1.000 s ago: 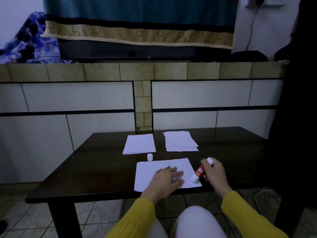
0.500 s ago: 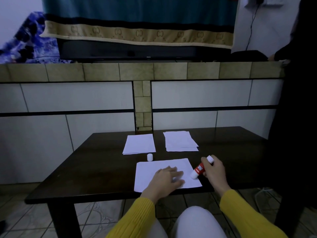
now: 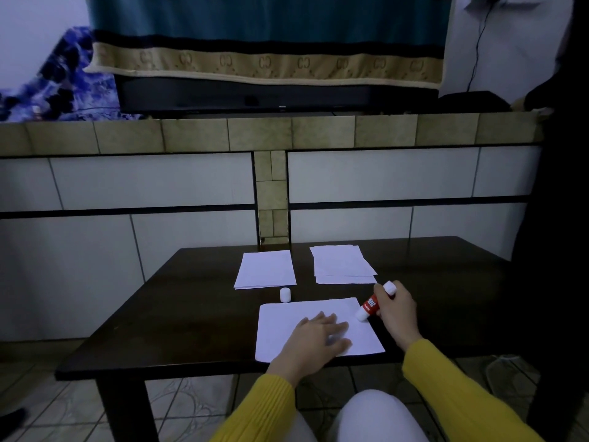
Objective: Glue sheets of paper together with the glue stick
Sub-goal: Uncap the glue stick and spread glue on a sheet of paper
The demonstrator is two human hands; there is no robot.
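Observation:
A white sheet of paper (image 3: 287,323) lies near the front edge of the dark table (image 3: 191,314). My left hand (image 3: 318,339) rests flat on it, fingers spread. My right hand (image 3: 396,311) grips a red and white glue stick (image 3: 369,304), tilted, with its lower tip touching the sheet's right edge near the far corner. The glue stick's white cap (image 3: 285,295) stands upright just beyond the sheet. Two stacks of white paper lie farther back: a left stack (image 3: 266,269) and a right stack (image 3: 342,264).
A tiled wall ledge (image 3: 287,132) runs behind the table, with a draped blanket (image 3: 264,43) above it. A person in dark clothing (image 3: 561,186) stands at the right of the table. My knee (image 3: 379,416) sits below the table's front edge.
My right hand has slid the glue stick along the sheet's right edge, away from me toward the far corner. My left hand has stayed pressed on the sheet.

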